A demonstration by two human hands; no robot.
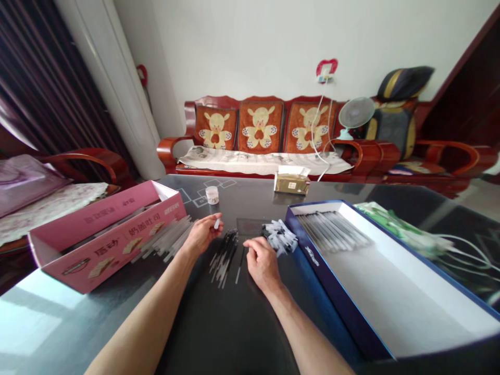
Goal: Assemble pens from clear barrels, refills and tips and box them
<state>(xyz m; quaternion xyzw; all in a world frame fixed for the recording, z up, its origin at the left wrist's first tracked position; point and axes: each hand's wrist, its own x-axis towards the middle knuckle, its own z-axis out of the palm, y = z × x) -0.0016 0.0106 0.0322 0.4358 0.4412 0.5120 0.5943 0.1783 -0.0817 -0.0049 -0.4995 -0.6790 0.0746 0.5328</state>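
Note:
Between the thumb and fingers of my left hand (pixel 203 233) is a short whitish tube-like piece (pixel 217 223), perhaps part of a pen. My right hand (pixel 262 262) is closed, its fingertips at the upper end of a single thin pen refill (pixel 239 265) that points down toward me. Between the hands lies a loose bunch of dark-tipped pen refills (pixel 224 255). Translucent pen barrels (pixel 170 240) lie in a heap just left of my left hand. Beyond my right hand is a pile of white and black pen caps (pixel 282 235).
At left stands a long pink carton (pixel 125 242). A blue-rimmed box (pixel 390 297) at right holds a row of pens (pixel 334 230) at its far end. A small white jar (pixel 212 195), tissue box (pixel 291 183) and green plastic packet (pixel 406 229) also rest on the dark table (pixel 219 333).

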